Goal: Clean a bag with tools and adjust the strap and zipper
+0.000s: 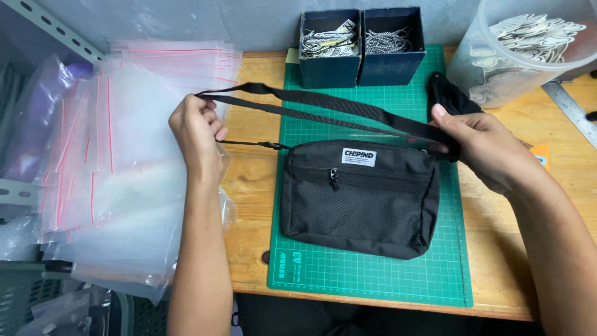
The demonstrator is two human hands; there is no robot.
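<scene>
A black pouch bag (360, 198) with a mesh front pocket, a zip and a small white label lies flat on a green cutting mat (373, 274). Its long black webbing strap (323, 106) is stretched out above it, folded into a double run. My left hand (198, 134) pinches the folded left end of the strap over the plastic bags. My right hand (476, 146) grips the strap's other end at the bag's top right corner.
A heap of clear zip bags with red seal lines (118, 162) covers the left of the wooden table (497, 261). Two dark blue boxes (360, 46) of cords and tags stand at the back. A clear tub (522, 50) of tags and a metal ruler (572, 109) sit right.
</scene>
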